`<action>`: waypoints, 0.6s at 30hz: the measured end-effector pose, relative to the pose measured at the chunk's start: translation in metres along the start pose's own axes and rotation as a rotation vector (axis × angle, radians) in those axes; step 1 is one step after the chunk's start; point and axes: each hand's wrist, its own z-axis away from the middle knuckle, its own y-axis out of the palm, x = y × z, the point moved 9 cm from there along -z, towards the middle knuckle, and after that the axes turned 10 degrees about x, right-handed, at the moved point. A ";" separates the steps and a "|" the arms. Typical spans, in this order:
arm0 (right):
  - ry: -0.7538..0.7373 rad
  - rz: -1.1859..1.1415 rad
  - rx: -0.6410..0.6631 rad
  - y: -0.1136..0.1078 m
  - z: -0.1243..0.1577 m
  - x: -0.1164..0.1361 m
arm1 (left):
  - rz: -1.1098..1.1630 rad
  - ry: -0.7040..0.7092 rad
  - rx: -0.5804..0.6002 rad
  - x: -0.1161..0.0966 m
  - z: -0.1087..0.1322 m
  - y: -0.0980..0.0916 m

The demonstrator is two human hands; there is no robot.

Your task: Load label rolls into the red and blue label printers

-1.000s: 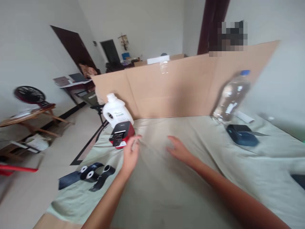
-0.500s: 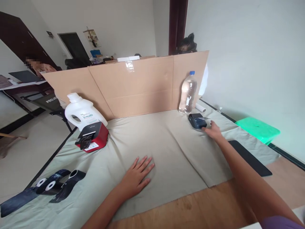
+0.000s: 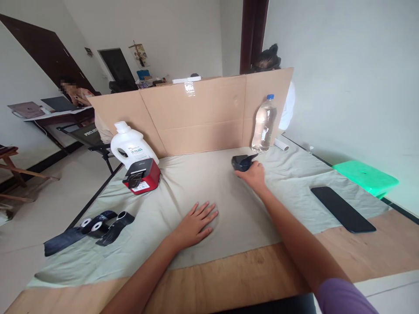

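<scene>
"Two bare hands over the cloth (image 3: 203,179); what is each one doing?"

"Take the clear bottle (image 3: 264,126) with the blue cap as the mark. The right hand (image 3: 252,175) is in front of it and slightly to its left, grasping a dark device (image 3: 240,162): thumb along the near edge, fingers curled at the right side."

"Where is that device, then?"

"In front of the bottle and to its left, near but apart. Whether it rests fully on the cloth, I can't tell."

"And the left hand (image 3: 196,224)?"

"Farther in front of the bottle and to its left, palm down on the cloth, fingers spread and released, nothing in them."

"What else is about?"

"A cardboard panel (image 3: 199,115) right behind the bottle, a white tube (image 3: 281,143) just to its right. Well to its left, a white jug (image 3: 132,143) and a red-and-black machine (image 3: 152,176); farther left and nearer the person, some black rolls (image 3: 98,229). To its right and nearer, a flat black slab (image 3: 342,209); off to its far right, a green stool (image 3: 366,174)."
</scene>
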 end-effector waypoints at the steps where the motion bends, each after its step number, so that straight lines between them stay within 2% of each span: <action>1: -0.030 -0.010 -0.005 0.012 0.018 0.021 | 0.006 0.000 -0.006 0.000 0.000 -0.001; 4: -0.064 -0.048 -0.003 0.047 0.061 0.071 | 0.028 0.002 -0.014 0.000 0.001 0.000; 7: -0.080 -0.065 0.000 0.070 0.085 0.098 | 0.056 -0.003 -0.008 0.002 0.000 0.003; 11: -0.106 0.002 0.004 0.083 0.099 0.110 | 0.093 -0.008 -0.019 0.003 0.000 0.002; 18: -0.092 0.105 0.103 0.086 0.102 0.109 | 0.193 0.007 -0.029 0.000 0.005 -0.008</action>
